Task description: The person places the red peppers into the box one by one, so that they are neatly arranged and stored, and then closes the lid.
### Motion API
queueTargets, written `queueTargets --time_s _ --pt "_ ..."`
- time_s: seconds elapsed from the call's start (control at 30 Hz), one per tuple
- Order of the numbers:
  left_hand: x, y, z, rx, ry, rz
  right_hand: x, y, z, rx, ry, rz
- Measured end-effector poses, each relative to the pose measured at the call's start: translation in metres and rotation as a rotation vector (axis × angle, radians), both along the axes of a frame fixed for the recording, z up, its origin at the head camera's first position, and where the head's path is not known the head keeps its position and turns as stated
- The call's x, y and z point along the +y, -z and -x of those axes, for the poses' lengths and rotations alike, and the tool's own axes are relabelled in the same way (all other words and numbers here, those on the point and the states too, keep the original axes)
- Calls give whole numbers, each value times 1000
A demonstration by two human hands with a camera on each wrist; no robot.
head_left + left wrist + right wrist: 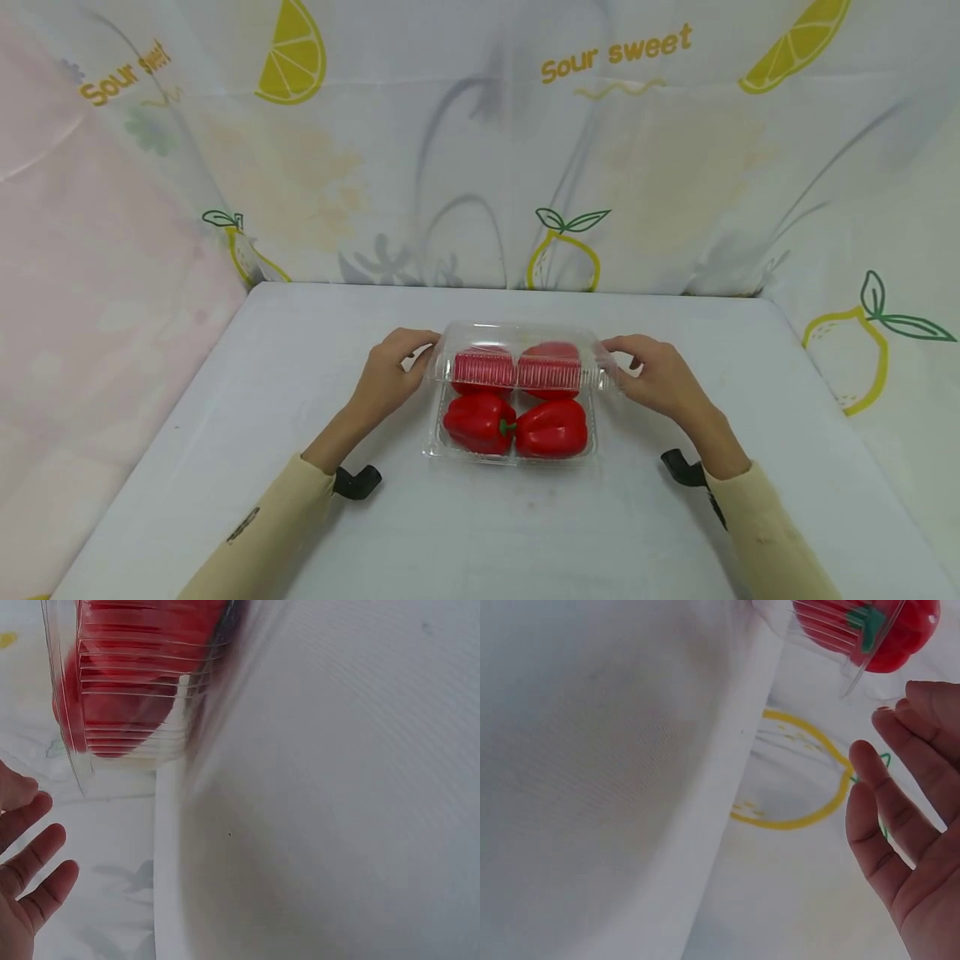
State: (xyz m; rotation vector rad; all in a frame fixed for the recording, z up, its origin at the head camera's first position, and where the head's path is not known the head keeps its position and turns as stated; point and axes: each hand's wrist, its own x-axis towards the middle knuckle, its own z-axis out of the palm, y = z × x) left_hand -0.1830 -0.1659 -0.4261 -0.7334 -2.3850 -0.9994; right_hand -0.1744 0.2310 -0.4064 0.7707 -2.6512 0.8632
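Observation:
A clear plastic clamshell box (510, 461) sits on the table, holding several red bell peppers. Its hinged lid (517, 335) is partly raised and tilts over the back peppers, which show through the ribbed plastic. The front left pepper (472, 421) and front right pepper (557, 429), a green stem between them, lie uncovered. At the lid's left corner, my left hand (388, 368) pinches the edge between thumb and forefinger. My right hand (660, 377) pinches the right corner the same way. In both wrist views the other fingers (889, 802) are spread loosely.
The white table (487, 542) runs back to a hanging cloth (480, 167) printed with lemons and words, which also covers both sides. Black curved pieces (358, 483) stick out at both wrists, low over the tabletop.

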Motion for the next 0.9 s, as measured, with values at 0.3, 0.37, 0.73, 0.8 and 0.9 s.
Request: queueTargets --time_s 0.3,0.37,0.73,0.8,0.9 --pt "-9 6 -11 -110 57 58 4 2 -7 4 -50 -32" --pt "-10 5 -16 -184 58 75 4 2 -9 -12 -56 -25" --pt "-16 -1 -36 -630 276 -44 6 2 -20 -189 -60 -55" --pt "-18 -3 -39 -713 312 -82 5 1 -22 -222 -63 -69" --pt "-19 -3 -41 -800 335 -112 5 1 -24 -259 -65 -92"
